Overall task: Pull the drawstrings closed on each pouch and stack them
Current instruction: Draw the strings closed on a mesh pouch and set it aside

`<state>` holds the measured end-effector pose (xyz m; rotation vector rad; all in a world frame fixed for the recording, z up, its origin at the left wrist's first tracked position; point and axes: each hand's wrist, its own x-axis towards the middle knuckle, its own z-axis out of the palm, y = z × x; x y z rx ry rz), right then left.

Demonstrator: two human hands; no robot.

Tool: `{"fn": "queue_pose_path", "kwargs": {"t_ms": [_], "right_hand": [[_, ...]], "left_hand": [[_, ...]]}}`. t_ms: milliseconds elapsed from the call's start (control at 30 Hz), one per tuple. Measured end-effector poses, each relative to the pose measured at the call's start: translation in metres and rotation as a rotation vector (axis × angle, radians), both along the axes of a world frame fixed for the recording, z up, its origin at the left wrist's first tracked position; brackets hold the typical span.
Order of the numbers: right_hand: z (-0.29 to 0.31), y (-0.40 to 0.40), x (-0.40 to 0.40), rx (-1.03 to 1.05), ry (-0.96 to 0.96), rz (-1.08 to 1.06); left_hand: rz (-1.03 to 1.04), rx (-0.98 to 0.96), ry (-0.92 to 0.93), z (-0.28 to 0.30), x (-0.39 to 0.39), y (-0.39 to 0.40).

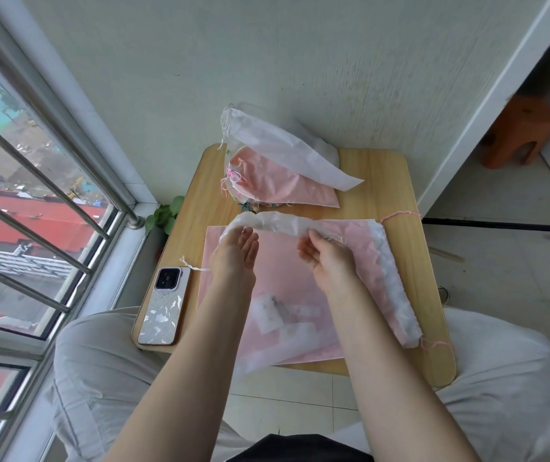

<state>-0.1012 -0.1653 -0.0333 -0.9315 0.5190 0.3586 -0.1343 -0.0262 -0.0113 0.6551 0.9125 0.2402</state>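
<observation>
A translucent white pouch (277,315) lies over a flat pink pouch (300,261) on the small wooden table (390,181). Its gathered white hem (280,225) is lifted between my hands. My right hand (327,255) pinches the hem's right part. My left hand (236,248) has nearly straight fingers under the hem's left end. A white drawstring end (190,265) trails left of my left wrist. The pink pouch's bunched mouth (393,285) runs down its right side, with pink strings (400,215) at both ends. At the back lies a stack: a closed white pouch (280,145) on a closed pink pouch (287,181).
A phone (163,308) in a patterned case lies face down at the table's left front corner. A window with metal bars (50,195) is on the left, a small plant (163,215) by the sill. My knees flank the table. An orange stool (517,131) stands far right.
</observation>
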Motion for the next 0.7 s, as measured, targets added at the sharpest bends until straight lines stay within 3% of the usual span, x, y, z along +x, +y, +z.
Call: {"fn": "queue_pose_path", "kwargs": {"t_ms": [133, 200, 300, 367, 467, 533, 700], "right_hand": [[-0.003, -0.002, -0.002, -0.136, -0.062, 0.008], [0.001, -0.001, -0.003, -0.128, -0.105, 0.071], [0.007, 0.006, -0.004, -0.264, -0.218, 0.164], [0.012, 0.01, -0.004, -0.436, -0.301, 0.202], [0.021, 0.012, -0.001, -0.597, -0.413, 0.327], [0.026, 0.011, 0.001, -0.658, -0.474, 0.425], [0.041, 0.01, 0.003, -0.653, -0.545, 0.557]], "left_hand": [[-0.175, 0.283, 0.087, 0.001, -0.008, 0.001], [-0.314, 0.607, 0.144, 0.001, -0.01, 0.001], [-0.391, 1.263, 0.271, 0.004, -0.011, 0.002], [-0.36, 1.46, 0.151, 0.003, -0.01, 0.005], [-0.377, 1.36, -0.067, 0.006, -0.005, 0.005], [-0.416, 1.214, -0.11, 0.015, -0.001, 0.002], [-0.559, 0.811, -0.272, 0.028, 0.005, 0.001]]}}
